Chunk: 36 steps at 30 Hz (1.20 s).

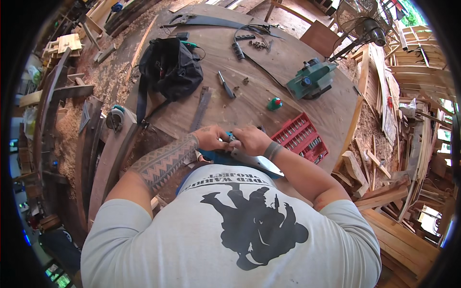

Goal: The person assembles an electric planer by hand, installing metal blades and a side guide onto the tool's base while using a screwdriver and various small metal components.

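Note:
My left hand (213, 138) and my right hand (250, 141) meet near the table's front edge, fingers closed around a small part that I cannot make out. Beneath them lies a blue tool (211, 154) with a long silver plate (259, 164), partly hidden by my hands and body. Right of my hands is an open red case of bits (295, 138). A small green bottle (273, 104) stands beyond it. A metal rule (200, 108) lies left of that, with a knife (226, 85) farther away.
The wooden table (254, 67) holds a black bag (168, 72), a handsaw (211, 21), a cord with small parts (259, 45) and a green planer (309, 79). A fan (360, 21) stands at back right. Timber (384, 192) and shavings surround the table.

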Available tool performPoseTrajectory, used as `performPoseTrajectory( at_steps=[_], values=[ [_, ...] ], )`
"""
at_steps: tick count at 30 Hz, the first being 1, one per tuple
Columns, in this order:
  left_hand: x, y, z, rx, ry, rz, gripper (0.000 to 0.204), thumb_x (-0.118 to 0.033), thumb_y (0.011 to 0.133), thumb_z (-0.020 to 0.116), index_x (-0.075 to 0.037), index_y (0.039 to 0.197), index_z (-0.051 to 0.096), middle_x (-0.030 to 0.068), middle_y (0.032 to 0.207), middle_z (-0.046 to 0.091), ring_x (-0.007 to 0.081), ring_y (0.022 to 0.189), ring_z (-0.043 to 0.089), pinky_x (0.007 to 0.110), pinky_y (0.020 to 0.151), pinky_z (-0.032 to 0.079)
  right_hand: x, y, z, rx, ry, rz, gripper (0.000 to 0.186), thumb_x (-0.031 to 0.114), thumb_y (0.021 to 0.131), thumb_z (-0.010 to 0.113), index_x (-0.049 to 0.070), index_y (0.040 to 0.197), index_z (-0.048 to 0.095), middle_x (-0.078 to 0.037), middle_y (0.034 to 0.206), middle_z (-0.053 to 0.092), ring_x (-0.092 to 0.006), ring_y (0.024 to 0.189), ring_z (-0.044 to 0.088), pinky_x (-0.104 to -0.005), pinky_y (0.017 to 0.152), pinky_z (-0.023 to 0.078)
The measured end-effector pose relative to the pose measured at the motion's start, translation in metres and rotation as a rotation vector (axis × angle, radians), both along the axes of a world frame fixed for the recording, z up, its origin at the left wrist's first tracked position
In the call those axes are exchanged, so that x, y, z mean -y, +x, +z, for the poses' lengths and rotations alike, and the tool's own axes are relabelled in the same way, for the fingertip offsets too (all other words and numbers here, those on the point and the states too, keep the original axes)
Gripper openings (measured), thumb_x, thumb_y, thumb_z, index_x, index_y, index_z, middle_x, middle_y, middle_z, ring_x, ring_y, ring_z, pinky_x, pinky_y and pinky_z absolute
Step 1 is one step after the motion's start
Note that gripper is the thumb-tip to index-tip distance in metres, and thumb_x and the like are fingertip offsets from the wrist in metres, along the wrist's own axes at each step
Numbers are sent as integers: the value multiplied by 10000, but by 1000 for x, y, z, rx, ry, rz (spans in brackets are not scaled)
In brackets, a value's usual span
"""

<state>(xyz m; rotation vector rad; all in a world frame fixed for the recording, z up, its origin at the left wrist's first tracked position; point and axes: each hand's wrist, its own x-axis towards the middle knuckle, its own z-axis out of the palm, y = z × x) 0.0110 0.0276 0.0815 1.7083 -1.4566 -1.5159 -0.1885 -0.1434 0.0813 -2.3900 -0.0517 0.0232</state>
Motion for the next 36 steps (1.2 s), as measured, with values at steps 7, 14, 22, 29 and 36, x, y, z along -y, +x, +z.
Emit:
performPoseTrajectory(
  at_steps=[7,14,22,29,36],
  values=[
    [0,1,5,43,8,-27,371,-409,980,849,-41,1025,856,143,906,782,242,856,742,391,768,550,-6,-2,5,-52,6,-47,438,481,1061,673,44,1040,645,-257,835,707,-518,843,693,-627,773,519],
    [-2,2,-2,21,-53,6,386,-431,979,852,-51,1043,860,135,918,788,236,875,746,391,784,554,-10,-3,10,-109,-2,-86,417,460,1076,653,44,1058,654,-257,861,730,-518,859,703,-626,779,536],
    [-3,-8,8,44,25,61,397,-488,1003,824,-108,1109,871,149,1002,796,242,935,750,379,855,563,3,-7,11,-108,93,-45,414,441,1088,629,31,1086,687,-290,960,734,-517,951,706,-602,828,539],
    [-3,-1,-19,107,4,43,442,-552,964,803,-232,1264,856,156,1130,838,284,1014,813,412,940,611,7,-13,20,-298,273,-94,487,497,1076,650,77,1309,728,-282,1173,761,-482,1094,718,-528,967,548],
    [3,7,-22,-27,95,32,442,-492,966,854,-180,1278,849,99,1060,852,181,1002,788,363,961,585,14,13,25,-294,219,-44,597,571,1068,665,5,1239,746,-308,1162,754,-491,1109,714,-527,964,546]
  ],
)
